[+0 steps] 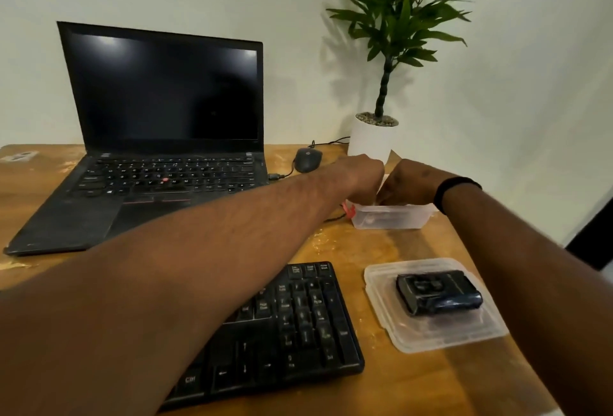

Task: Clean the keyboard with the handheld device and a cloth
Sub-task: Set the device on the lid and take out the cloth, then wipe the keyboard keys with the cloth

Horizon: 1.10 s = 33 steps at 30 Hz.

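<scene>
1. Surface: wooden top, worn pale in patches, set against a white wall.
2. Laptop: black, lid open, screen dark, at the far left of the surface; its keys face the viewer.
3. Plant: green leaves on a segmented stem, in a white pot at the far edge, right of the laptop.
4. Keyboard: black, at the near edge. Only its right end with the number pad shows; the left forearm covers the rest. Long axis runs left to right, skewed so the right end lies farther from the viewer; the key rows face the viewer.
5. Lid: clear plastic, flat on the surface just right of the keyboard, not touching it.
6. Device: small, black, lying on the lid. Long axis roughly left to right, the left end a little farther from the viewer.
7. Tub: clear plastic, open, beyond the lid and near the pot. Contents cannot be made out.
8. Left hand: reaches across the keyboard to the tub's far left rim; fingers hidden, grip cannot be told.
9. Right hand: over the tub beside the left hand, black band at the wrist; fingers curl downward, whether they hold anything cannot be told.
10. Mouse: dark, wired, between laptop and pot.
</scene>
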Each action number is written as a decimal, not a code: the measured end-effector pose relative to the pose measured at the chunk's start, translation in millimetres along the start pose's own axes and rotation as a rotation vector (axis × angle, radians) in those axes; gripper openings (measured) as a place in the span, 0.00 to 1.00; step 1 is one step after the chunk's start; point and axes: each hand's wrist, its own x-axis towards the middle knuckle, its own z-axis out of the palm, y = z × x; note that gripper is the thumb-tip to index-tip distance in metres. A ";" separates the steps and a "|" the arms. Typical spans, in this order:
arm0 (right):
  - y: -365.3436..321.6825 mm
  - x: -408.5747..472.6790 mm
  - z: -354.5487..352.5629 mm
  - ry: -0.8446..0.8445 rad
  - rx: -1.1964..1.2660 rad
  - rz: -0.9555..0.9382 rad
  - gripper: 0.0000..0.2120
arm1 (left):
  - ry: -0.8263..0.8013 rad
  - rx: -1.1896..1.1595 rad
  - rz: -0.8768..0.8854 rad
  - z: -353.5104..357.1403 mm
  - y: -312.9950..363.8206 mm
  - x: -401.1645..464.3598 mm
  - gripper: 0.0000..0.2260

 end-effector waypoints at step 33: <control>-270.0 -217.2 50.0 0.312 0.973 -0.563 0.09 | 0.808 -0.995 -0.345 -31.8 -86.0 -393.6 0.06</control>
